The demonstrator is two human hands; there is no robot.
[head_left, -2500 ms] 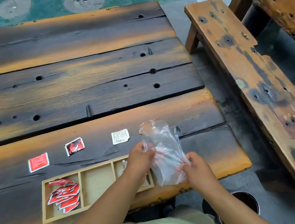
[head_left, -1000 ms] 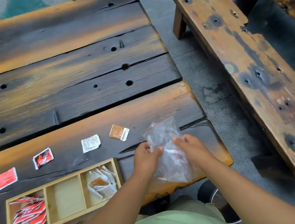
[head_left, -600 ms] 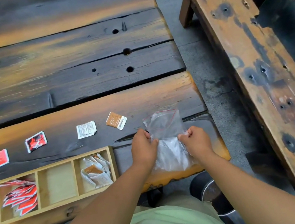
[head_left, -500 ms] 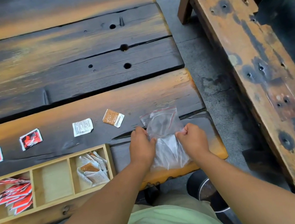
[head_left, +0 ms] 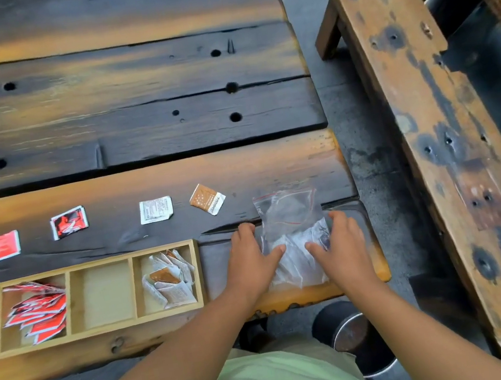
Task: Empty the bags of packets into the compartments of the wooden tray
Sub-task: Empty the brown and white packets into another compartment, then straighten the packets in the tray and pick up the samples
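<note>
A clear zip bag point(head_left: 290, 213) with a red seal line lies flat on the table, just right of the wooden tray point(head_left: 94, 261). My left hand point(head_left: 251, 256) presses on its left side and my right hand point(head_left: 338, 241) on its right side, fingers laid flat and thumbs pointing inward. What is inside the bag is unclear. The tray's left compartment holds several red packets point(head_left: 35, 308). Its middle compartment point(head_left: 101, 293) is bare, and the right one holds white and brown packets point(head_left: 170, 281).
Single packets lie in a row behind the tray: red point(head_left: 0, 247), red-and-black point(head_left: 69, 221), white point(head_left: 155, 210), brown point(head_left: 207, 199). The table's right end is close beside the bag. A wooden bench point(head_left: 431, 124) stands right, and a metal bin point(head_left: 355, 338) sits below the table edge.
The bag, held up between both hands, has come down flat onto the table. Both hands went from gripping it to pressing on it.
</note>
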